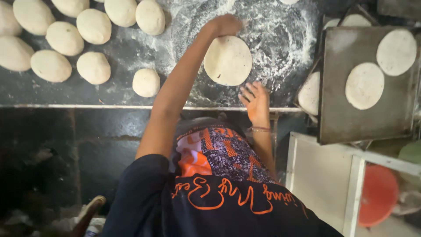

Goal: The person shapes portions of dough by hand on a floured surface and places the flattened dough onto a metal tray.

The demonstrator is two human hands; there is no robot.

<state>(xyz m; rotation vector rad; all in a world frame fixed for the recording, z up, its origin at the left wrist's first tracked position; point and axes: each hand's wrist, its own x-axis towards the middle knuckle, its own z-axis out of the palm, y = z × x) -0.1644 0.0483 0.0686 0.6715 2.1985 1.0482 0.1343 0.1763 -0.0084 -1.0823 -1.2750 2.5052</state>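
Note:
A flat round disc of dough [228, 60] lies on a dark, flour-dusted worktop [280, 39]. My left hand [226, 24] reaches over it and rests at its far edge, fingers curled, with a little flour around it. Nearer to me, my right hand [255, 101] has its fingers spread just off the disc's near right edge, and a bracelet sits on that wrist. Neither hand grips anything that I can see.
Several dough balls [66, 38] sit in rows at the upper left, one [146, 82] apart near the front edge. A metal tray [351, 123] at the right holds flattened discs [365, 85]. Below it are a white shelf [324, 175] and an orange round lid [378, 194].

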